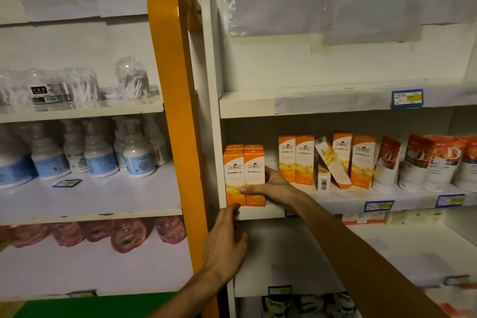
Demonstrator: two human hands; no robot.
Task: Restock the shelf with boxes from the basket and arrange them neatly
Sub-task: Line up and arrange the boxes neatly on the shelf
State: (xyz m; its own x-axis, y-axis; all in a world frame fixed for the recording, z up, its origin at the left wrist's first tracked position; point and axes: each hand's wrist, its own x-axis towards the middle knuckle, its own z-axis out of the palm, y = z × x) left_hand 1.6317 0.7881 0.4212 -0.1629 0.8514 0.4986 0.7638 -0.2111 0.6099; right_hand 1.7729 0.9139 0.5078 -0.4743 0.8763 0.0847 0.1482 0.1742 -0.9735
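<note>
Gripping orange boxes: right hand; left hand below (seemingly touching shelf edge).

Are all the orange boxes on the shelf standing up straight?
No, one box leans tilted between the upright orange boxes in the middle of the shelf.

**A:** what colours you got up there?

**B:** your boxes at 9 o'clock on the shelf are orange fading to a yellow swirl, with white label patches. The shelf is plain white.

**A:** and around them?

**B:** the upright post at 10 o'clock is solid orange. Pouches at 3 o'clock are red-orange over white, and the price tags are blue with yellow.
</note>
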